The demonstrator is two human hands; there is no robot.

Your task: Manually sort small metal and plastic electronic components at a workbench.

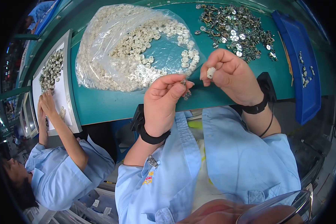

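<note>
Near the front edge of the green table, my left hand (pixel 164 100) pinches a small metal part (pixel 184 83) between thumb and fingertips. A shiny piece shows just below those fingertips. To its right and slightly higher, my right hand (pixel 229 76) grips a small white block-shaped piece (pixel 211 72) between thumb and forefinger. The two held pieces are apart. Behind my hands lies a clear plastic bag (pixel 97 44) full of similar white pieces, some spread toward its open side. At the back right is a heap of small metal parts (pixel 233 26), several with round shiny discs.
A blue tray (pixel 304 102) with a few small assembled pieces stands at the right. Thin brown sticks (pixel 286 59) lie beside it. At the left, a co-worker's hands (pixel 46 104) work over a white tray (pixel 63 93) holding a pile of small pieces.
</note>
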